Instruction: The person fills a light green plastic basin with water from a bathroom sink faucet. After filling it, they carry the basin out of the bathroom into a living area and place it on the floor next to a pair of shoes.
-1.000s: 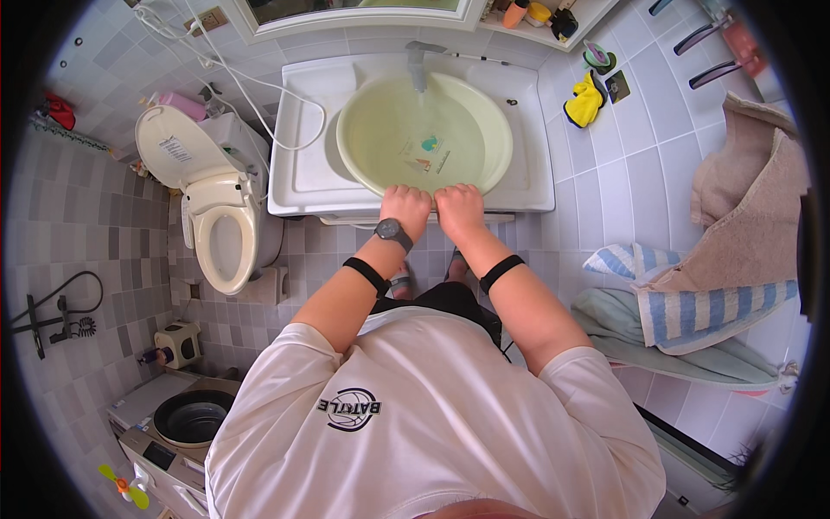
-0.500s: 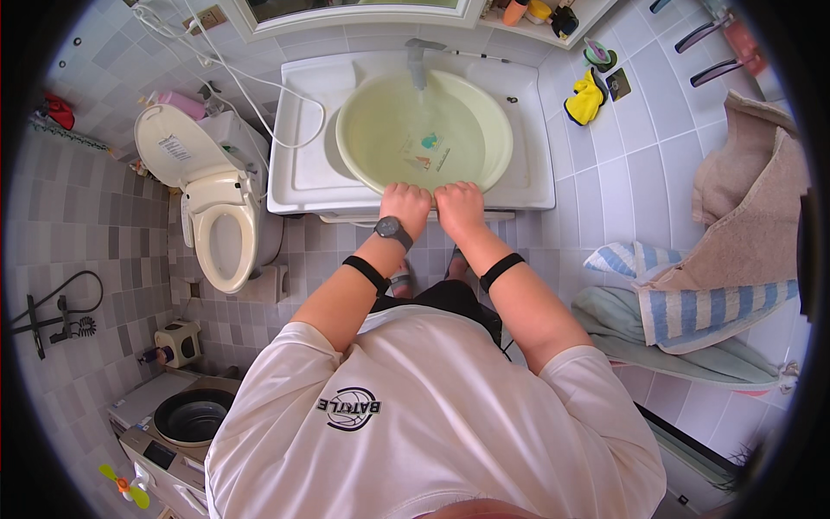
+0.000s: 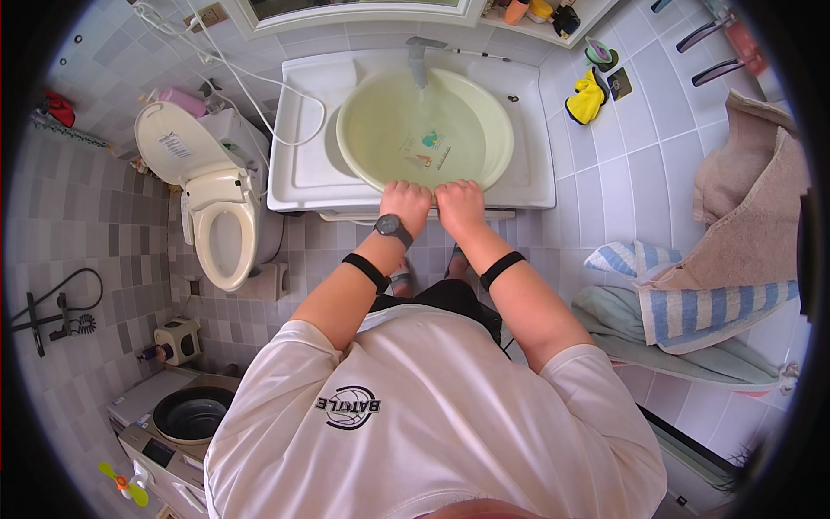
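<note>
Nothing has shifted: left hand (image 3: pixel 405 198) and right hand (image 3: pixel 458 198) still clasp the pale green basin's (image 3: pixel 380 130) six-o'clock rim in the white sink (image 3: pixel 298 169). Water-filled, it looks heavy, slippery.

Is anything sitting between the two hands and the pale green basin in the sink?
Nothing visible. The left hand and right hand already rest on the near rim of the pale green basin, side by side, with no object between them and it.
</note>
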Motion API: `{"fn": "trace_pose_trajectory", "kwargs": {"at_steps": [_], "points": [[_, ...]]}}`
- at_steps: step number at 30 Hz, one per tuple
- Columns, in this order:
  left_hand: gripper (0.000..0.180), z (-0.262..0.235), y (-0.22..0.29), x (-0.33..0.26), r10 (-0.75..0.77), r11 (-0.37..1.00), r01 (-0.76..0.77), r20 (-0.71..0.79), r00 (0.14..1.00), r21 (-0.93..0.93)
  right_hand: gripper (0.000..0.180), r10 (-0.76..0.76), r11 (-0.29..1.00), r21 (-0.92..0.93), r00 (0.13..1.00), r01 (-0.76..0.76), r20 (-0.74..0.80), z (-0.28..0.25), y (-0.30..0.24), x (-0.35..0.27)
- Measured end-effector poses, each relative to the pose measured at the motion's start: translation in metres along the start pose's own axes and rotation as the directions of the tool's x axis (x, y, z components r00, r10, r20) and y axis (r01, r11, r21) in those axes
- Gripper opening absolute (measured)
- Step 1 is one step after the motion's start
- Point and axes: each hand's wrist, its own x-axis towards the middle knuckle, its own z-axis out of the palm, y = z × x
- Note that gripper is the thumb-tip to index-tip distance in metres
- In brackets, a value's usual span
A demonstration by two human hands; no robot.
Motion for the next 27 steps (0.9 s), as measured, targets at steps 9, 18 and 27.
{"fn": "trace_pose_trajectory", "kwargs": {"at_steps": [9,18,27], "points": [[0.005,-0.0008,-0.0007,0.0001,0.003,1.000,-0.003,0.010,1.000,0.006,0.006,-0.006,1.000,-0.006,1.000,0.007,0.018,-0.0032,-0.0007,0.0005],[0.004,-0.0029,-0.0009,-0.0002,0.003,1.000,-0.003,0.033,0.999,0.000,0.007,0.008,1.000,-0.018,0.999,-0.007,0.041,-0.0015,-0.0009,0.0000],[0.005,-0.0038,-0.0007,0.0003,-0.003,1.000,0.003,0.046,0.999,-0.003,0.007,0.016,1.000,0.000,0.999,-0.016,0.037,-0.0002,-0.0015,0.0001]]}}
